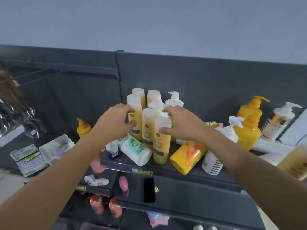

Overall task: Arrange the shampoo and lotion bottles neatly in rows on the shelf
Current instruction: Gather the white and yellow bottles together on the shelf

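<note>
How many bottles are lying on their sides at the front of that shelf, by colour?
White: 2, the green-label bottle and the black-striped bottle
Yellow: 1, the yellow bottle with orange label
Total: 3

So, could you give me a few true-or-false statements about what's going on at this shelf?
1. Both the left hand and the right hand reach to the cluster of standing yellow bottles. True.
2. The white bottle with the green label stands upright. False: it lies on its side at the front of the shelf.
3. A black phone lies on the lower shelf. True.
4. The yellow bottles between the hands have black caps. False: their caps are white.
</note>
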Demonstrator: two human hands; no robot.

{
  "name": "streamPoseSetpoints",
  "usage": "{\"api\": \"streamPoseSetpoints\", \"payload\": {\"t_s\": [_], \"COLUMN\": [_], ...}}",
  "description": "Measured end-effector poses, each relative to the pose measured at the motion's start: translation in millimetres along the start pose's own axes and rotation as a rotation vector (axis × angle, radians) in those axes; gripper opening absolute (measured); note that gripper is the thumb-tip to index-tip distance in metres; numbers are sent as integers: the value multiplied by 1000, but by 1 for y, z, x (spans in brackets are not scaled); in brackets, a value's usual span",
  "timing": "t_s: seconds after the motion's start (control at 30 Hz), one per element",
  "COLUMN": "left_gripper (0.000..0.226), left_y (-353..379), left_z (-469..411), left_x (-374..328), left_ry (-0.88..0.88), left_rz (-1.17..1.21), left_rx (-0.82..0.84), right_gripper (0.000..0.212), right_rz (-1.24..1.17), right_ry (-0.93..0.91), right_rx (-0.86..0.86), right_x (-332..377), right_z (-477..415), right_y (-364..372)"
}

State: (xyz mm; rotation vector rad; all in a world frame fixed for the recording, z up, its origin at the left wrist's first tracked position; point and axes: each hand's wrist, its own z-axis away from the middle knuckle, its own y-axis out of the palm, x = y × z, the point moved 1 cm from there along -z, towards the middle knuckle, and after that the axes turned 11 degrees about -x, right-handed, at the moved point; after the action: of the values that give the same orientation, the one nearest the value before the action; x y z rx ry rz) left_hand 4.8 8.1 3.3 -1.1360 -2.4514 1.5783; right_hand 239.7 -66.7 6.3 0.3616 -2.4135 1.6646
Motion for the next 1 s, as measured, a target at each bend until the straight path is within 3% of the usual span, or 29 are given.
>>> {"api": "streamPoseSetpoints", "payload": {"t_s": [0.1, 0.3, 0.6, 0.67, 0.77, 0.87, 1.0], "left_gripper": [43, 64, 77, 75, 49, 26, 44], "left_y": [12, 54, 82, 77, 65, 54, 40], "left_z": [-25, -62, -82, -84, -85, -82, -67], "left_x": [14, 21, 37, 43, 57, 82, 113], "left_ry": [61, 228, 280, 272, 233, 136, 20], "left_rz": [31, 38, 65, 56, 17, -91, -174], "left_rx": [23, 201, 265, 309, 321, 335, 478], "right_gripper": [78, 56, 60, 61, 74, 81, 62], "right_rz": [103, 87, 186, 177, 212, 276, 147], "right_ry": [83, 195, 335, 327, 270, 147, -29], "right_rx": [34, -2, 78, 91, 101, -65, -152], "right_x": [1, 0, -17, -17, -9, 13, 56], "right_z": [-19, -29, -44, -43, -44, -51, -74], "right_y": [20, 39, 27, 26, 23, 13, 16]}}
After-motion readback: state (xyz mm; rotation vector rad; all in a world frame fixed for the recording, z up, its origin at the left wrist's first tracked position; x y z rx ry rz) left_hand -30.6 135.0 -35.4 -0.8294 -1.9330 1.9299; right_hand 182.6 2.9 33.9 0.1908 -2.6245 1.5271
